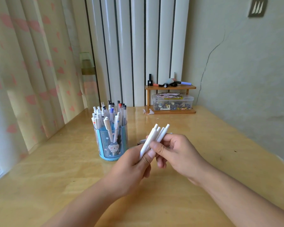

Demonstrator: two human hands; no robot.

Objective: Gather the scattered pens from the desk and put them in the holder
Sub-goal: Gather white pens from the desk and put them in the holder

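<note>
step: both hands (pixel 154 154) clasp white pens (pixel 156 136), fingers closed on bundle | next: carry left; drop upright into crowded blue holder (pixel 111 145)

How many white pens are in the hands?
4 or so, bunched together: the pens are pinched between the left hand and right hand, tips pointing up beside the holder. Fingers may hide more.

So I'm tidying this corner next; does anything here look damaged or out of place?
A long crack runs down the wall right of the radiator, and a crumpled paper scrap lies on the desk beside the small wooden shelf.
</note>
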